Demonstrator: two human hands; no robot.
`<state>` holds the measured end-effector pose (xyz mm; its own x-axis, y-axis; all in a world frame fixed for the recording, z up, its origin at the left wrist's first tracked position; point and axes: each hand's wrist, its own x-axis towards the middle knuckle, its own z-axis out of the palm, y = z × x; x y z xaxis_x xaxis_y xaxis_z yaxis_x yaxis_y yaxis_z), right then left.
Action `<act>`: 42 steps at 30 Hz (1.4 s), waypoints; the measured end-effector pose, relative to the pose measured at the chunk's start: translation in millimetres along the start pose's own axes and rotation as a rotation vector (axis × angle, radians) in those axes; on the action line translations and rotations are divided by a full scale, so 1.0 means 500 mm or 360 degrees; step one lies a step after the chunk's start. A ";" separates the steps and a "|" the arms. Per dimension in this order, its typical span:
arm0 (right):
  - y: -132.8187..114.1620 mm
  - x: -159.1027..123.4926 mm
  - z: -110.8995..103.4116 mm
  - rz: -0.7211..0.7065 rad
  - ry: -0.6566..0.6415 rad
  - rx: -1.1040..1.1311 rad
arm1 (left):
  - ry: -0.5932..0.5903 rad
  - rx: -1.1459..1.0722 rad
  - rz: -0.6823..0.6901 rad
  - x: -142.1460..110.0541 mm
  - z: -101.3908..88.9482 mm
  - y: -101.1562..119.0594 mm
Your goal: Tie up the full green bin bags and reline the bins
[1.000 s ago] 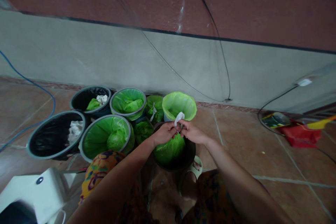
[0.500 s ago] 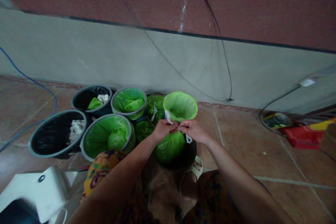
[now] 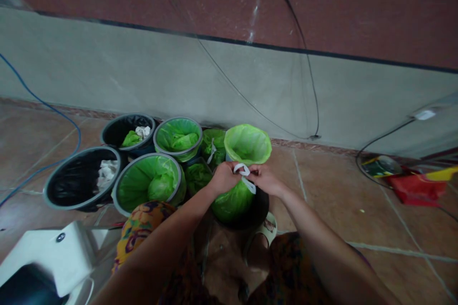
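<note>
Between my knees stands a dark bin [image 3: 262, 209] with a bulging green trash bag [image 3: 232, 206] inside. White drawstrings [image 3: 248, 184] form a loop and a loose end at the bag's gathered top. My left hand [image 3: 224, 177] pinches the drawstring from the left, fingers closed. From the right, my right hand [image 3: 266, 179] is also closed on it, fingertips near those of the left. Just beyond the hands is a bin with a pale green liner [image 3: 248, 143]. The hands partly hide the bag's neck.
On the left stand green-lined bins [image 3: 178, 138] and black-lined bins [image 3: 80, 178], some holding crumpled bags. A white appliance-like object [image 3: 46, 252] is at lower left. A blue cable [image 3: 53, 112] crosses the floor. A red dustpan-like object [image 3: 417, 188] lies at right, below a wall cable.
The white drawstring ends, earlier apart beside each hand, now meet in a loop between my fingers. Both hands stay over the bag. The view has shifted slightly.
</note>
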<state>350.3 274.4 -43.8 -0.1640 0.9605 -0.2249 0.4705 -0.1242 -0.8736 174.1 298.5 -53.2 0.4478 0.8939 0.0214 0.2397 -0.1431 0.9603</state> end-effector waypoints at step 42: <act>0.021 -0.023 -0.021 0.0041 0.0045 -0.1042 | -0.0140 0.0769 -0.0197 -0.004 -0.036 -0.055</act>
<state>366.2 264.8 -45.8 -0.1269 0.9665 -0.2229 0.9060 0.0214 -0.4228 151.1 308.4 -74.6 0.4569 0.8803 -0.1280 0.6576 -0.2373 0.7150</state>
